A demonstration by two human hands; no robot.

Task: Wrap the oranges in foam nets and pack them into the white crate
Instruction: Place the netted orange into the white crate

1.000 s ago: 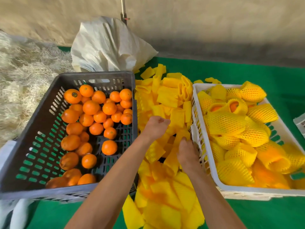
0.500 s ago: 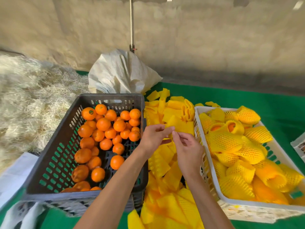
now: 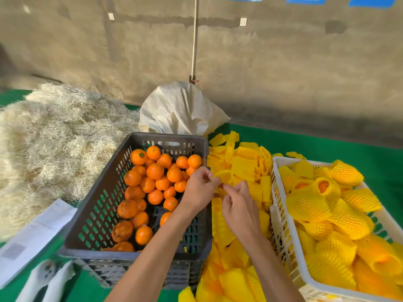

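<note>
oranges (image 3: 155, 171) lie bare in the dark slotted crate (image 3: 98, 214), just left of the fingers; more oranges, already sleeved in yellow mesh, fill the white crate (image 3: 281, 214) off to the right of the fingers. between the two crates runs a loose heap of flat yellow foam nets (image 3: 246, 164), spreading beyond the fingertips and back under both wrists.

both hands meet above that heap, by the dark crate's right rim. the left hand (image 3: 199, 189) has its fingers curled, thumb and fingertips pinching one foam net (image 3: 222, 176) at its left edge. the right hand (image 3: 238, 205) sits just right of it and slightly nearer the person, fingers bent inward and pinching the same net from the other side. the net is small and partly hidden behind the fingers, so how far it is opened cannot be told.

beyond the fingers a crumpled white sack (image 3: 181, 110) stands against the wall, with a thin pole (image 3: 194, 40) rising behind it. far left of the fingers lies a pile of pale straw (image 3: 54, 138), and a printed paper sheet (image 3: 32, 236) rests on the green cloth (image 3: 327, 147).
</note>
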